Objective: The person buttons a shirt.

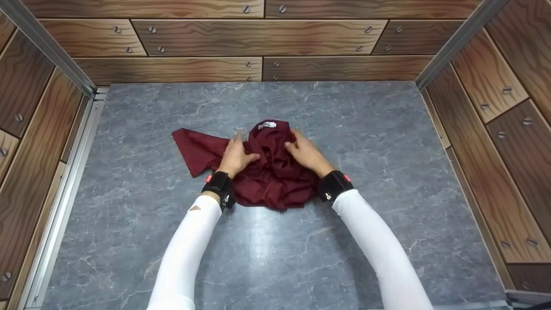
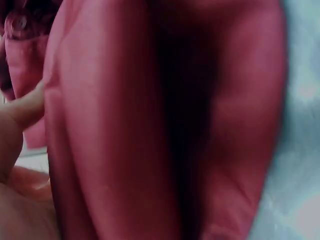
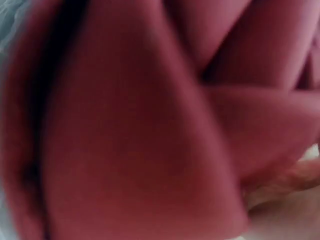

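A dark red button-up shirt [image 1: 275, 189] lies crumpled on the grey marbled surface, its collar with a white label [image 1: 267, 125] at the far side. One sleeve [image 1: 196, 148] spreads to the left. My left hand [image 1: 234, 157] holds the cloth left of the collar, thumb over the folds. On the right side of the collar, my right hand [image 1: 308, 155] grips the fabric between thumb and fingers. Folds of cloth fill both wrist views and hide most of the fingers. A button [image 2: 20, 22] shows in the left wrist view.
Wood-patterned panels [image 1: 258, 38] enclose the surface at the back and both sides. Metal rails [image 1: 64, 185] run along the left edge. Black straps [image 1: 218, 185] sit on both wrists, above white sleeves.
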`<act>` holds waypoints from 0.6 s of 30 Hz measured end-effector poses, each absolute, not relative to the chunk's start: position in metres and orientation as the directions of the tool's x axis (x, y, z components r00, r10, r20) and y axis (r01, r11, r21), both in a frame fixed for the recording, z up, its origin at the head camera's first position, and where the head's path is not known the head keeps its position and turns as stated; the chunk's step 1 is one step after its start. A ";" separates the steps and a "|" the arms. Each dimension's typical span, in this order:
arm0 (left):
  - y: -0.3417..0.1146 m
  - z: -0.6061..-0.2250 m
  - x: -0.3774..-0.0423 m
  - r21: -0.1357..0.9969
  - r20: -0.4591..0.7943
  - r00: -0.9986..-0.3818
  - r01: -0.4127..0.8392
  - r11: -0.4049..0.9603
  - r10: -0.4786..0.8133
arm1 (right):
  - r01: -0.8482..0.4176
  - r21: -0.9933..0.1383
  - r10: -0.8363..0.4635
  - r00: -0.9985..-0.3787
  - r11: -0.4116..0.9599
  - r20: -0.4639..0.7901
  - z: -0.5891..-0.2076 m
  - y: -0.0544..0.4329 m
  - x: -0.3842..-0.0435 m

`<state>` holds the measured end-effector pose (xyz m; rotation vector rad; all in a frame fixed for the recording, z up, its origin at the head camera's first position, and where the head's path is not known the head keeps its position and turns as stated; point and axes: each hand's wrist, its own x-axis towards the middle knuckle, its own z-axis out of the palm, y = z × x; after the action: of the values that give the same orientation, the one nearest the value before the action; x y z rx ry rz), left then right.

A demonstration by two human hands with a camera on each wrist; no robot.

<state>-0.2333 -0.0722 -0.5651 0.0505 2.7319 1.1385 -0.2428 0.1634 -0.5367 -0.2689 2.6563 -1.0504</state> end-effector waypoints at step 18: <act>-0.074 -0.555 -0.224 0.698 0.349 -0.936 0.283 0.658 0.033 | -0.226 -0.739 -0.163 -0.974 0.634 0.158 -0.532 0.177 -0.237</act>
<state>-0.2240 -0.0741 -0.5545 0.3075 3.1360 1.4118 -0.2371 0.1774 -0.5324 -0.3472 2.9080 -1.3326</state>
